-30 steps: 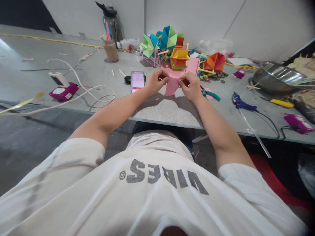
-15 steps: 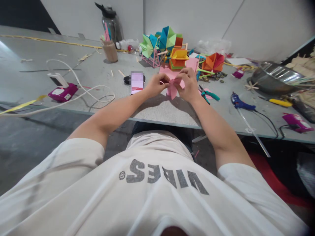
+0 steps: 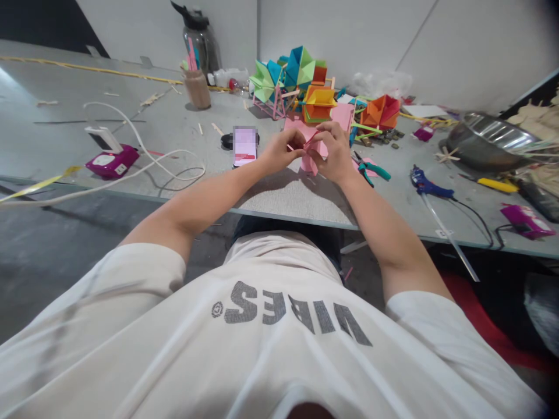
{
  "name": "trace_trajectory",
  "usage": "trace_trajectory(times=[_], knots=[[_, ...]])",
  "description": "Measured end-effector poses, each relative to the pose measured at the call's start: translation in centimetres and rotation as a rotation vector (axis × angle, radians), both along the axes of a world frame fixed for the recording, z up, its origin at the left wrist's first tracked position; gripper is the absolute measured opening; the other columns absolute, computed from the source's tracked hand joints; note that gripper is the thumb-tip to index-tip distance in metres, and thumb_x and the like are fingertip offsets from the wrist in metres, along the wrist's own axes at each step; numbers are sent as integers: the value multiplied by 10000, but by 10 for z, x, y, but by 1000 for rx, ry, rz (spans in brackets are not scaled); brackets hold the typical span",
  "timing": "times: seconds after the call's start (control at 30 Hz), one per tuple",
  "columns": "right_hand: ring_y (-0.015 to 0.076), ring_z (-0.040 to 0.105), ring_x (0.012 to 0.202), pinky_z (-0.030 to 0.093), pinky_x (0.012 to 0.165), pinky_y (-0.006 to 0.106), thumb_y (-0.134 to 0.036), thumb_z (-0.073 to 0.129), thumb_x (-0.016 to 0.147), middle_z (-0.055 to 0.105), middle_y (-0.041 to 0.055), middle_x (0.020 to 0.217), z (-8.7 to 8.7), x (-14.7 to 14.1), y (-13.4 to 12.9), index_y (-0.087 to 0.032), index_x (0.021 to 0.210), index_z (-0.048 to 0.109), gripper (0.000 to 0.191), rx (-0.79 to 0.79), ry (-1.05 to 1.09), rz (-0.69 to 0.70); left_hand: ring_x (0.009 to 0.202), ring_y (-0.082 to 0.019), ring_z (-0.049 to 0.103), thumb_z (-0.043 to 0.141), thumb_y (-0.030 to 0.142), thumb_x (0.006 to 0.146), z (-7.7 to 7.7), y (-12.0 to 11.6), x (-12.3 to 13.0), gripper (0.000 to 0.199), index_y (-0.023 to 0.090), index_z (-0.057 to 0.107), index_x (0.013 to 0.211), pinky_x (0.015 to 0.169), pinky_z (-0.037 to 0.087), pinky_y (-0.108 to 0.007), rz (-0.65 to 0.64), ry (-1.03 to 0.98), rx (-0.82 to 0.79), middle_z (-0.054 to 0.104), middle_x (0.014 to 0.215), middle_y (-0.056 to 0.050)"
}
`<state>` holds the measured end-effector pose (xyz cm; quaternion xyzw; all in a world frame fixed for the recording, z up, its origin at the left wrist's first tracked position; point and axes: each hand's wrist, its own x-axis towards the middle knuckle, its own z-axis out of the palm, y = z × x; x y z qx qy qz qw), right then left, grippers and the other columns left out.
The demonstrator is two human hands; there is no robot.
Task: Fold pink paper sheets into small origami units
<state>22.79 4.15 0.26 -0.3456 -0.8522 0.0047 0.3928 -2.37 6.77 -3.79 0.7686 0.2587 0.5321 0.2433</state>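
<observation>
A grey table (image 3: 279,198) spans the view. On it, a metal bowl (image 3: 480,152) stands at the right, and bright paper models (image 3: 301,70) cluster at the back, near centre. In front of the models, a person's left hand (image 3: 283,151) and right hand (image 3: 335,152) are close together. Right of them lie a blue glue gun (image 3: 430,183) and, nearer, teal-handled pliers (image 3: 379,170); left, a phone (image 3: 245,145). Between the hands, folded pink paper (image 3: 309,164) is pinched by thumb and fingers of both.

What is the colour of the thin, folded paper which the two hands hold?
The folded paper is pink; it shows in the head view.
</observation>
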Motion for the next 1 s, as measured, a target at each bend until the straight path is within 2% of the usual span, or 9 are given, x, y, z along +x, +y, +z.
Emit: trace_trajectory(times=[0.13,0.23,0.43,0.53,0.63,0.73,0.83,1.0], knots=[[561,695,1630,543,1392,926,-658,906,1175,774,206,1589,4,-3,-4,-359,1441,856,404,6,19,30,928,-238,831,1060,479,1082,0,-1,0,402,278,719,1151,929,721,-422,-9,-2,-12,790,984,-24],[550,715,1579,568,1383,917,-655,910,1166,791,183,1527,0,0,2,-369,1386,856,365,38,33,40,914,-227,820,1061,496,1080,2,-5,1,424,292,728,1243,910,705,-407,-3,6,-5,782,1005,-18],[474,695,1521,572,1394,832,-590,878,1203,784,176,1527,-12,9,20,-341,1199,788,265,38,53,88,1012,-270,837,1059,555,1100,8,-10,-2,350,320,819,1196,923,715,-437,45,107,127,806,1262,-106],[464,704,1477,591,1366,819,-619,861,1204,790,178,1467,-11,8,21,-334,1179,770,301,2,52,89,1086,-293,849,1003,456,1133,9,-10,-6,212,319,844,1157,1000,716,-463,46,160,201,812,1278,-110],[476,737,1389,640,1299,820,-675,871,1173,791,152,1302,-8,4,15,-349,1180,789,336,-43,45,87,1110,-298,856,913,328,1149,10,-8,-10,80,308,843,1114,1021,706,-465,74,182,226,827,1246,-106],[454,760,1301,687,1239,767,-720,848,1175,776,125,1160,-5,0,9,-365,1135,795,361,-57,42,101,1083,-296,843,849,215,1120,9,-4,-11,99,292,826,1062,980,691,-459,102,198,230,838,1160,-100],[430,767,1255,701,1214,732,-714,810,1195,771,124,1145,-4,-1,6,-352,1100,787,375,-37,31,97,1005,-277,813,834,143,1090,7,1,-10,149,287,811,1054,931,675,-452,102,213,212,843,1105,-83],[436,760,1230,684,1164,730,-621,704,1224,766,157,1160,-12,1,12,-321,1038,728,354,4,6,119,980,-249,801,969,261,1144,5,-5,-4,188,277,807,1051,963,697,-460,155,258,41,867,1170,-92]])
